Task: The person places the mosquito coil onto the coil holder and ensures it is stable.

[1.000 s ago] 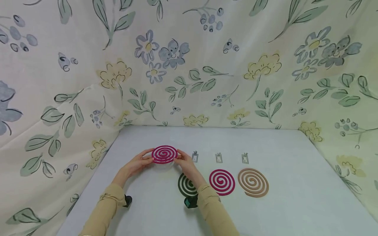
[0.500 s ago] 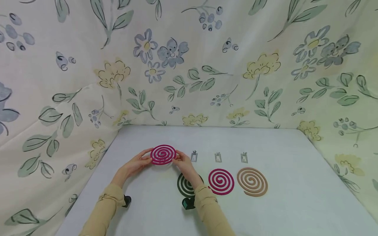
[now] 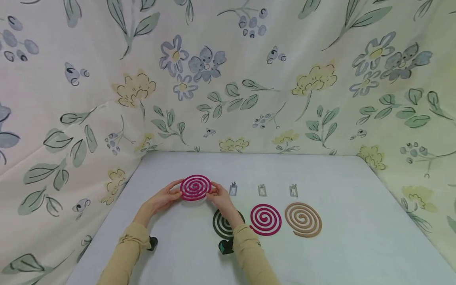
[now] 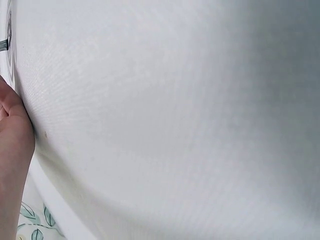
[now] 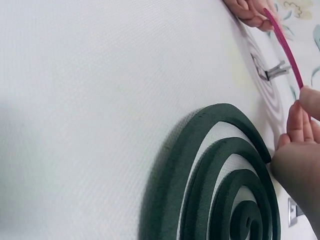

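A magenta mosquito coil [image 3: 195, 187] is held up off the white table between both hands. My left hand [image 3: 163, 200] pinches its left edge between thumb and fingers. The right hand [image 3: 221, 200] pinches the opposite edge. In the right wrist view the raised coil [image 5: 286, 47] shows edge-on, with a small metal coil stand [image 5: 276, 71] below it and a spiral shadow on the table. A dark green coil [image 3: 219, 223] lies flat under my right forearm, partly hidden by it. The left wrist view shows only part of the left hand [image 4: 14, 135] and the table.
A second magenta coil [image 3: 265, 219] and a tan coil [image 3: 303, 220] lie flat to the right. Behind them three small metal stands stand in a row: a left one [image 3: 233, 189], a middle one [image 3: 262, 190] and a right one [image 3: 293, 190]. A floral cloth [image 3: 228, 118] hangs beyond the table [image 3: 356, 221].
The held coil tilts slightly more, its near edge coming lower. Both hands keep their grip in nearly the same place. The head view has shifted a little.
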Tool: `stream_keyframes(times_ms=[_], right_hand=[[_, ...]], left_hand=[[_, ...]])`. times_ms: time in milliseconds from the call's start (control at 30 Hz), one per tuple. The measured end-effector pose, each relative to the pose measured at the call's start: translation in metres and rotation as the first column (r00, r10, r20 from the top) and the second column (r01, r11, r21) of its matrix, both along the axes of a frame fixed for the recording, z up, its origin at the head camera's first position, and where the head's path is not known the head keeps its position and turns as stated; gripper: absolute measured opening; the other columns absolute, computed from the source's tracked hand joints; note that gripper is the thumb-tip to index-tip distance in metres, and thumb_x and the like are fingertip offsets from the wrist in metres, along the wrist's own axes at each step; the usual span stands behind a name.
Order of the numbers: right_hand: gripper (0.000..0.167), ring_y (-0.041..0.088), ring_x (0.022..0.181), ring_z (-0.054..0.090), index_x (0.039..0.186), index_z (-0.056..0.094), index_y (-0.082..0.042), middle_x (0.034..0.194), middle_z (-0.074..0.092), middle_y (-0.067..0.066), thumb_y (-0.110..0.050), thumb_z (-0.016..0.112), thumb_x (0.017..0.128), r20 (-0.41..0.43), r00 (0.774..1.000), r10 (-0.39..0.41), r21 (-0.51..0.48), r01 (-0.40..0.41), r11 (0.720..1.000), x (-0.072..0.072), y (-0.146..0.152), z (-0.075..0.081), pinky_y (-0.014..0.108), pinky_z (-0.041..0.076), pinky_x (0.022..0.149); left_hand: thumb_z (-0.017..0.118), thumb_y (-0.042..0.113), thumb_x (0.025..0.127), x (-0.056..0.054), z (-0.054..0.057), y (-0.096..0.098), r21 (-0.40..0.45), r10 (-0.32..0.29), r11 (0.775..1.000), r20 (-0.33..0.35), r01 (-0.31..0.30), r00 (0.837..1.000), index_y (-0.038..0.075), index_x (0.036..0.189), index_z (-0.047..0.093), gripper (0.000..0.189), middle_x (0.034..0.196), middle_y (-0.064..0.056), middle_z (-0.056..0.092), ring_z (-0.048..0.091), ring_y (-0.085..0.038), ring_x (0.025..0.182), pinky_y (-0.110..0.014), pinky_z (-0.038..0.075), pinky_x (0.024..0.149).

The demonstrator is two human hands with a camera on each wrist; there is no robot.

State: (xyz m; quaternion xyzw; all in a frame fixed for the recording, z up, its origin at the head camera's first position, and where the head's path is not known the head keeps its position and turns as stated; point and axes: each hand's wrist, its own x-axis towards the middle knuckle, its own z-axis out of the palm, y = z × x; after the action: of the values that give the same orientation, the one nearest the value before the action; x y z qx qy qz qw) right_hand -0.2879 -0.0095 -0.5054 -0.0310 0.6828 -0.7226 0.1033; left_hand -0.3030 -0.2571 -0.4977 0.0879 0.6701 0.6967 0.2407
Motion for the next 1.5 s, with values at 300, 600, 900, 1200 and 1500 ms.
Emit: stream_keyframes(times_ms=[300,600,900,1200,1500], right_hand=[[0.058,0.007,0.075,0.047,0.140,0.033,0.010,0.097,0.054,0.017,0.006,0.057,0.087,-0.036,0.999,0.033,-0.013,-0.034,0.999,0.012,0.004,0.021,0.019,0.041,0.068],[0.061,0.007,0.075,0.047,0.142,0.036,0.004,0.095,0.053,0.009,0.001,0.061,0.087,-0.022,0.999,0.027,0.023,-0.027,0.999,0.000,0.000,-0.001,0.017,0.041,0.065],[0.057,0.009,0.075,0.046,0.140,0.036,0.008,0.099,0.054,0.019,0.004,0.058,0.088,-0.027,0.999,0.029,0.046,-0.027,0.999,0.012,0.003,0.019,0.017,0.040,0.066],[0.056,0.009,0.074,0.046,0.139,0.037,0.008,0.098,0.053,0.018,0.004,0.058,0.088,-0.034,0.999,0.039,0.067,-0.037,0.997,0.012,0.003,0.018,0.017,0.040,0.065],[0.058,0.009,0.075,0.046,0.140,0.039,0.003,0.095,0.054,0.010,-0.002,0.062,0.088,-0.029,0.999,0.032,0.084,-0.030,0.996,0.005,0.002,0.004,0.018,0.040,0.063]], left_hand=[[0.050,0.008,0.097,-0.002,0.001,-0.001,-0.049,-0.005,0.999,0.005,0.005,1.000,0.005,0.151,0.008,0.068,0.105,0.010,0.061,0.055,0.003,0.097,-0.013,0.044,0.087],[0.049,0.011,0.098,-0.002,0.000,-0.001,-0.095,-0.003,0.995,-0.008,0.003,1.000,0.004,0.151,0.010,0.066,0.116,0.004,0.059,0.055,0.004,0.103,-0.012,0.043,0.089],[0.048,0.011,0.099,-0.002,0.003,0.001,-0.134,0.005,0.991,0.015,-0.003,1.000,0.006,0.152,0.013,0.064,0.120,0.002,0.058,0.054,0.003,0.103,-0.012,0.042,0.088],[0.047,0.009,0.099,-0.001,0.005,0.001,-0.124,0.001,0.992,0.027,0.002,1.000,0.003,0.151,0.010,0.064,0.101,0.011,0.060,0.055,0.002,0.097,-0.012,0.043,0.086],[0.046,0.009,0.099,0.000,0.006,0.003,-0.128,-0.004,0.992,0.025,0.007,1.000,0.002,0.151,0.010,0.064,0.101,0.012,0.061,0.055,0.002,0.095,-0.013,0.043,0.086]])
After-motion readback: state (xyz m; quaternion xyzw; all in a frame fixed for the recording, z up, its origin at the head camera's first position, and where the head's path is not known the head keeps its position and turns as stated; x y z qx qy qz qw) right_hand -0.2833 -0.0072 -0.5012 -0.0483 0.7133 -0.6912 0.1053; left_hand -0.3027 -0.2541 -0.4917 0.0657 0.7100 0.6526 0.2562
